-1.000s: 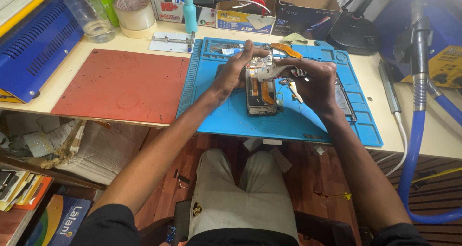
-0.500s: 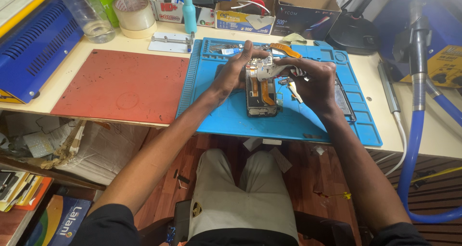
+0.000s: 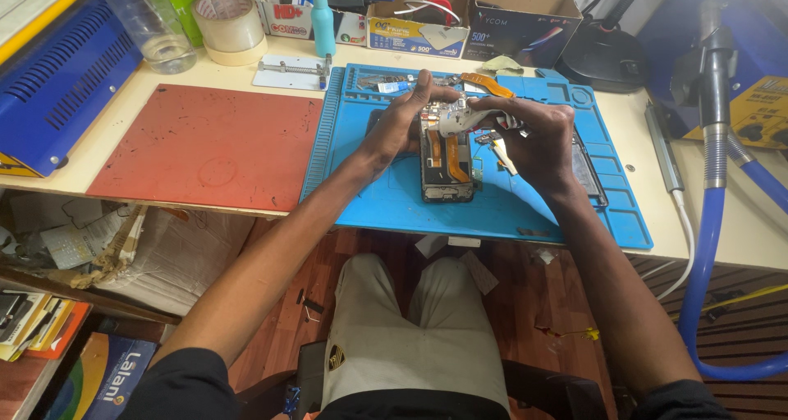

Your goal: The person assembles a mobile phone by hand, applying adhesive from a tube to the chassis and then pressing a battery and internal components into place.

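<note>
Now my left hand steadies the opened phone on the blue mat, fingers pressed along its edge; my right hand pinches a white cloth above it.

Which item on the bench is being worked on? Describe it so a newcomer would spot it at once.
Find the blue work mat beside the red mat. At its middle, between the left hand and right hand, lies an opened phone: a dark upright rectangle with an orange strip inside, unlike the small loose parts around it.

work mat: blue | side mat: red | phone: black, orange strip | bottle: teal
</note>
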